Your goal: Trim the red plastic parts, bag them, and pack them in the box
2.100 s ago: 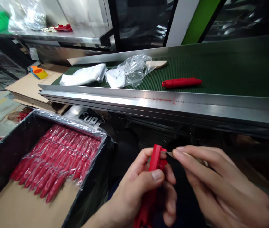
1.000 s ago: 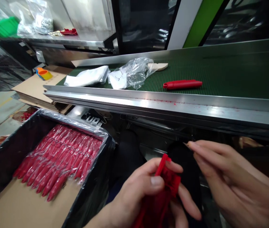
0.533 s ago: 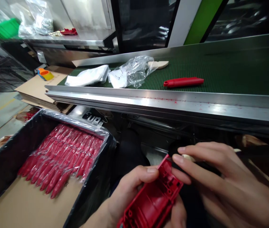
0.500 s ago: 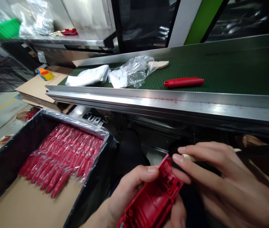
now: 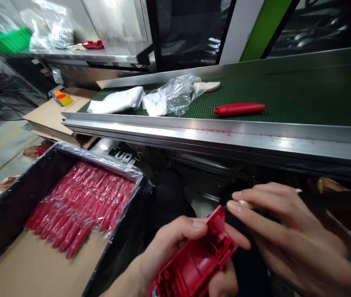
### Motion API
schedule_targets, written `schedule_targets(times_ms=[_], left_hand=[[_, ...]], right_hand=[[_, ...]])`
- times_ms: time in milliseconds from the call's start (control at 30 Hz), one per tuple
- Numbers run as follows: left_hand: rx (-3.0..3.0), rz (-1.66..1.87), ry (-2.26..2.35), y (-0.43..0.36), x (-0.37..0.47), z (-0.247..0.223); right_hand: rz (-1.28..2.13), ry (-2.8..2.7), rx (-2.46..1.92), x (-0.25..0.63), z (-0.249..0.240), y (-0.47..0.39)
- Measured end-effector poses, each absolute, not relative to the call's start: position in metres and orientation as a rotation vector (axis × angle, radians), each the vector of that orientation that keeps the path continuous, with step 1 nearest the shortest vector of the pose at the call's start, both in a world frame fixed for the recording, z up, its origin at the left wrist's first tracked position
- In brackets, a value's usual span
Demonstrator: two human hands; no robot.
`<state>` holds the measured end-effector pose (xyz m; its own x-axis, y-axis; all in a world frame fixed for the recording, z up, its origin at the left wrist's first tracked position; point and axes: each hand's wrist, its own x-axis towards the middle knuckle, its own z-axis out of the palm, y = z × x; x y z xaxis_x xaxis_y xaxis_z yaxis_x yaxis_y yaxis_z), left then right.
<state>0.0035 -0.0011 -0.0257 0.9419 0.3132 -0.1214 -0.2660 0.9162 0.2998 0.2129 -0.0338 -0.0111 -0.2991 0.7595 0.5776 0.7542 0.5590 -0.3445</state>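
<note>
My left hand (image 5: 167,247) is closed around a hollow red plastic housing (image 5: 190,270), thumb on its near wall and fingers underneath. The housing's open side faces up, showing ribs and screw posts inside. In my right hand (image 5: 289,231), a slim tool with a pale handle (image 5: 245,204) is pinched between thumb and fingers. Its thin dark tip meets the raised corner at the housing's upper end; most of the handle is hidden by the fingers. Beyond my hands, a similar-coloured long red plastic part (image 5: 239,109) lies on the green conveyor belt (image 5: 302,99).
To the left, a black-lined box (image 5: 101,268) holds rows of bagged red parts (image 5: 82,198) on cardboard. Plastic bags (image 5: 175,95) and a beige piece (image 5: 209,86) lie on the belt behind its metal rail (image 5: 194,131). A tape roll (image 5: 62,98) sits on stacked cardboard (image 5: 48,113).
The housing has tilted slightly and shifted a little down and left in my left hand. My right hand stays close to its upper corner with the tool. The camera view has moved slightly.
</note>
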Motion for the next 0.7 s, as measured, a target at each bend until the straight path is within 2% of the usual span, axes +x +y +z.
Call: schedule_targets(times_ms=[100, 400, 600, 700], left_hand=[[0.291, 0.254, 0.278, -0.002, 0.001, -0.018], [0.161, 0.351, 0.084, -0.003, 0.000, -0.026], [0.191, 0.688, 0.598, 0.017, 0.011, -0.006], [0.235, 0.799, 0.653, 0.029, 0.017, 0.001]], right_hand=[[0.028, -1.938, -1.273, 0.215, -0.005, -0.034], [0.171, -1.599, -1.389, 0.200, -0.002, -0.038], [0.148, -1.954, -1.240, 0.184, -0.004, -0.051], [0.156, -2.024, -1.268, 0.170, -0.008, -0.060]])
